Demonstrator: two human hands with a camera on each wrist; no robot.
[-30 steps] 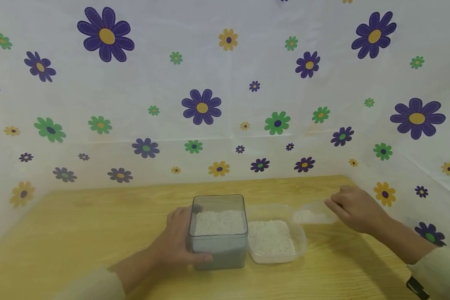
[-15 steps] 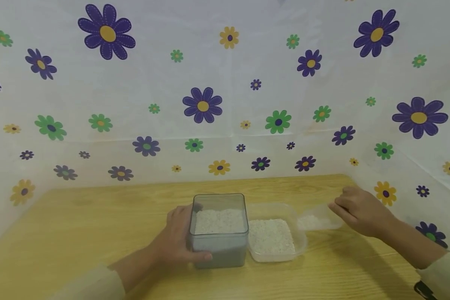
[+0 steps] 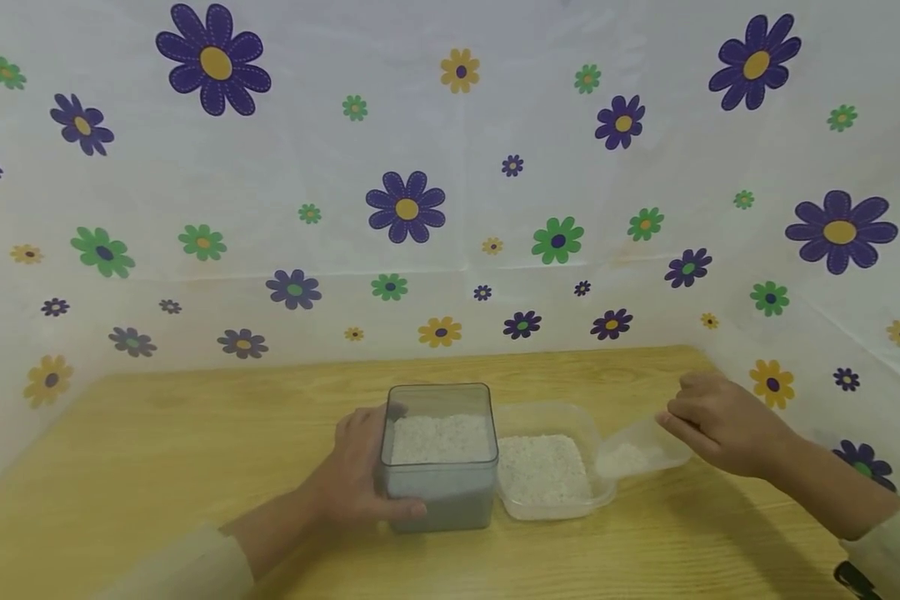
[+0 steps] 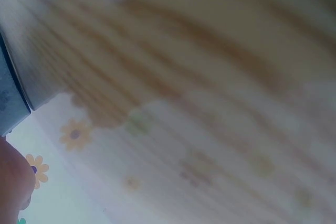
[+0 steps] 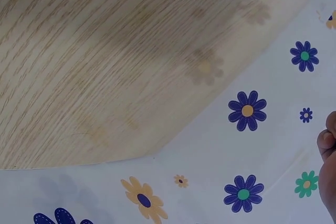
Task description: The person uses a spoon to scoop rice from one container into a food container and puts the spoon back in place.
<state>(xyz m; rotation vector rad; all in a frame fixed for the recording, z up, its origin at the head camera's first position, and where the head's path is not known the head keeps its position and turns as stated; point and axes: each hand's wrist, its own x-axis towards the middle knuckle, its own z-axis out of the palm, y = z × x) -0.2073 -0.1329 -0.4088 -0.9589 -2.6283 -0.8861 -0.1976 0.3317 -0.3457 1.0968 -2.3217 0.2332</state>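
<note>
In the head view my left hand (image 3: 356,471) grips a square, see-through grey storage box (image 3: 442,500) by its left side, thumb across the front. Inside the box are white grains (image 3: 438,437) that look like rice. Its corner and one of my fingers (image 4: 16,182) show at the left of the left wrist view. My right hand (image 3: 727,425) holds a translucent scoop (image 3: 663,442), which has some of the grains in it. The scoop's mouth tilts down at the right rim of a clear plastic tub (image 3: 581,421), itself partly filled with grains. The right wrist view catches only my fingers (image 5: 328,156).
Box and tub stand side by side on a wood-grain table (image 3: 217,450). A white cloth (image 3: 292,142) printed with flowers hangs along the back and both sides of the table.
The scoop has tipped, its mouth going lower at the tub's rim, while my right hand shifted slightly right. My left hand keeps its hold on the box.
</note>
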